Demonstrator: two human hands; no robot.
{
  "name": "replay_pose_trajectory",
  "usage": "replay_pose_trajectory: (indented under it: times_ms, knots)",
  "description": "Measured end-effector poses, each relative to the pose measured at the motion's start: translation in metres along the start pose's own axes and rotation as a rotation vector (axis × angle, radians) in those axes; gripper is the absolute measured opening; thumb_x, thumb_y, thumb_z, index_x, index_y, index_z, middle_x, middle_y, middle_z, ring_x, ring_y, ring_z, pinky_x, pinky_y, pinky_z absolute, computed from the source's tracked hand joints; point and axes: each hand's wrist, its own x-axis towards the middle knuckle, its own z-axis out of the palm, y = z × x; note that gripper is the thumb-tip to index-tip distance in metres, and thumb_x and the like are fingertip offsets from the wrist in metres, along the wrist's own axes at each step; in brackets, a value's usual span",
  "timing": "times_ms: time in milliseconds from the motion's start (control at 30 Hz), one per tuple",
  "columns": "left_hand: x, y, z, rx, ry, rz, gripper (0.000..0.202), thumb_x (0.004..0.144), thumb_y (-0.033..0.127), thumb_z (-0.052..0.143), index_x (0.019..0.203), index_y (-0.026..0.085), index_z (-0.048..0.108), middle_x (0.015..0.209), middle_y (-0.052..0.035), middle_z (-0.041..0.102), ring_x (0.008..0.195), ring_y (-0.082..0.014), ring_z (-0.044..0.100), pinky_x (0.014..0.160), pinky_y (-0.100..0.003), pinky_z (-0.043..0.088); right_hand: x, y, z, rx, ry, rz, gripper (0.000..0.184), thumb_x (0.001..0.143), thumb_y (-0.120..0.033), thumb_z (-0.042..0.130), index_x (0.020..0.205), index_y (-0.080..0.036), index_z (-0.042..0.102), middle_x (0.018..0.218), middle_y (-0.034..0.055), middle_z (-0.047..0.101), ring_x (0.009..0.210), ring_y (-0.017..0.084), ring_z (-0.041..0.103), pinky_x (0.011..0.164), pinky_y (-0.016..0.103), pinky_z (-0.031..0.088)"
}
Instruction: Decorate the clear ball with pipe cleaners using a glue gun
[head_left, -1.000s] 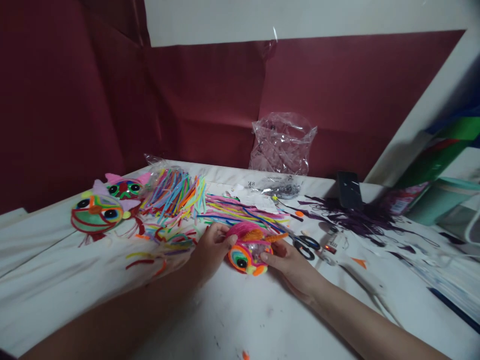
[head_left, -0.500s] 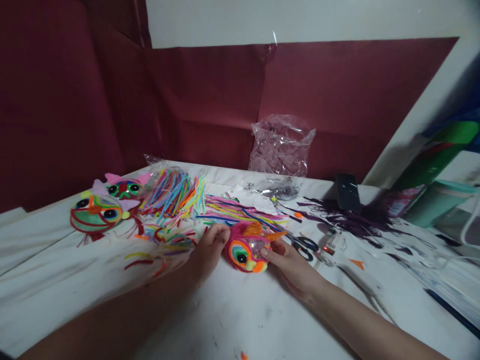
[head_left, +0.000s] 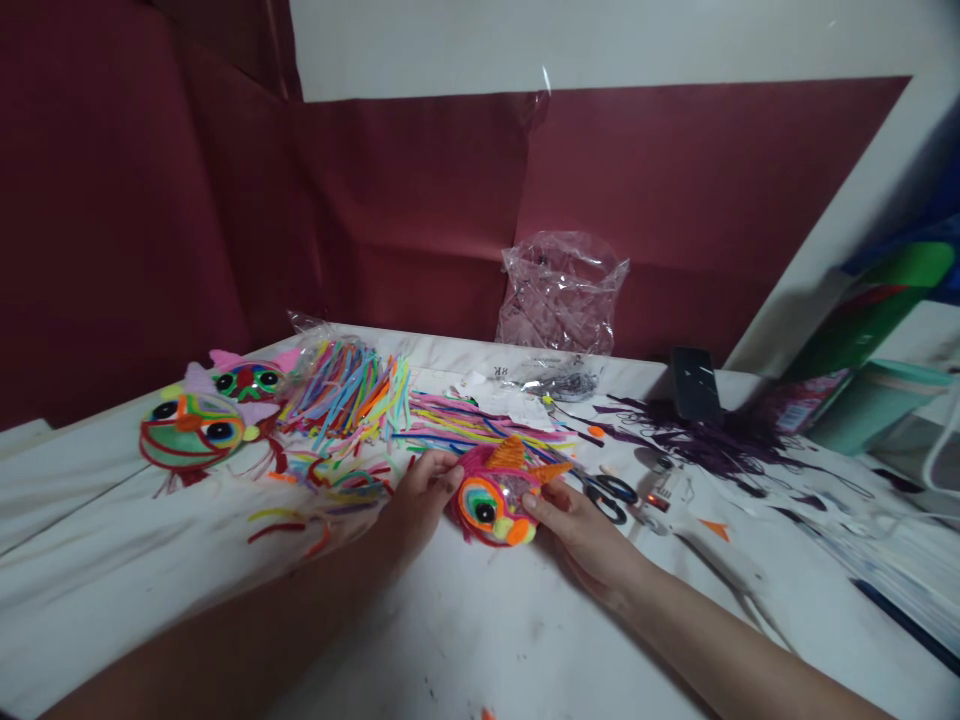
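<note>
Pink toy [head_left: 498, 496] is being pinched by left hand [head_left: 422, 492] and right hand [head_left: 581, 520], whose squeezing could bend its orange ears [head_left: 508, 454].

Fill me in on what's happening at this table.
A person is holding a small pink-and-orange craft face just above or on the tabletop, the left hand at its pink edge and the right hand on the opposite side. Two other decorated faces stand off to the left, near a bundle of colourful strips. Black-handled scissors lie just beyond the right hand.
</note>
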Motion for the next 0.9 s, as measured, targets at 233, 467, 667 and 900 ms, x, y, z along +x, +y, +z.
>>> replay_pose_trajectory:
  times_ms: [233, 467, 667, 900]
  knots:
    - [0.002, -0.0001, 0.0002, 0.014, 0.026, 0.022, 0.037, 0.067, 0.052, 0.065, 0.085, 0.019, 0.058, 0.078, -0.0027, 0.066, 0.071, -0.0194, 0.061, 0.064, -0.03, 0.045, 0.0004, -0.0021, 0.0013, 0.016, -0.012, 0.001, 0.047, 0.056, -0.041, 0.088, 0.094, -0.02, 0.07, 0.104, 0.0093, 0.075, 0.105, 0.03, 0.065, 0.099, 0.047, 0.045]
    - [0.0052, -0.0049, -0.0012, 0.046, 0.043, 0.095, 0.024, 0.071, 0.041, 0.065, 0.08, 0.02, 0.057, 0.072, 0.0008, 0.063, 0.067, -0.0165, 0.058, 0.063, -0.027, 0.042, 0.0, -0.0009, -0.0013, -0.001, -0.018, 0.005, 0.042, 0.057, -0.036, 0.088, 0.092, -0.02, 0.071, 0.101, 0.0079, 0.075, 0.104, 0.03, 0.065, 0.098, 0.046, 0.045]
    - [0.0052, -0.0005, -0.003, 0.098, 0.015, 0.121, 0.023, 0.066, 0.036, 0.069, 0.072, 0.02, 0.053, 0.062, 0.0043, 0.058, 0.061, -0.0145, 0.055, 0.059, -0.025, 0.039, 0.0002, -0.0008, -0.0005, -0.013, -0.03, 0.004, 0.046, 0.056, -0.036, 0.088, 0.095, -0.019, 0.07, 0.103, 0.0083, 0.075, 0.105, 0.03, 0.065, 0.096, 0.046, 0.046]
    - [0.0048, 0.0029, -0.0058, 0.147, -0.018, 0.144, 0.021, 0.067, 0.034, 0.069, 0.074, 0.021, 0.054, 0.066, 0.0023, 0.063, 0.066, -0.0168, 0.061, 0.063, -0.027, 0.043, -0.0011, 0.0003, 0.0001, 0.025, -0.029, 0.002, 0.045, 0.054, -0.031, 0.09, 0.093, -0.021, 0.07, 0.102, 0.0068, 0.075, 0.102, 0.029, 0.066, 0.097, 0.045, 0.045]
